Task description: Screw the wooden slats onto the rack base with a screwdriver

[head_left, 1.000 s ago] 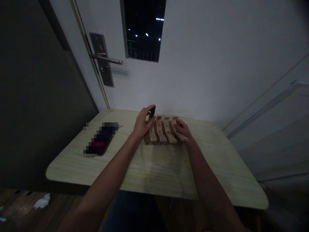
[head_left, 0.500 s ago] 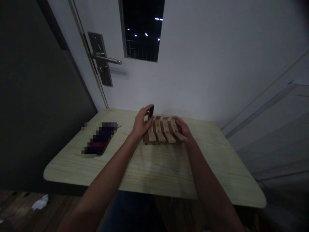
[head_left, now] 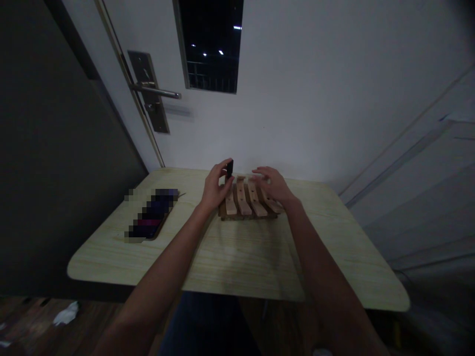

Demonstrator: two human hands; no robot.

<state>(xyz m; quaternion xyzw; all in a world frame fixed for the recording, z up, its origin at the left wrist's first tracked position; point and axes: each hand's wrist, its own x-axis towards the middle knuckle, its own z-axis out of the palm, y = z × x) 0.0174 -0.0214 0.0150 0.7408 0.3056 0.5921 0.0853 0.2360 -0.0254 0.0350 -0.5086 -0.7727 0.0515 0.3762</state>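
A wooden rack (head_left: 244, 203) with several angled slats, each dotted with dark holes, lies on the table between my hands. My left hand (head_left: 215, 188) pinches a small flat black piece (head_left: 230, 168) upright at the rack's far left corner; its thumb lies by the leftmost slat. Over the right end of the rack hovers my right hand (head_left: 273, 185), fingers apart and stretched toward the left, with nothing visible in it. That hand partly hides the rightmost slats.
The pale wood-grain table (head_left: 326, 247) stands against a white door (head_left: 297, 99) with a metal handle (head_left: 158, 92). On the table's left lies a phone (head_left: 154, 217), partly pixelated, with a thin rod (head_left: 181, 195) beside it. Crumpled white paper (head_left: 67, 314) is on the floor.
My right hand has let go of the rack's right side and risen leftward over its slats, fingers opening. My left hand keeps its pinch on the black piece. The view has shifted slightly.
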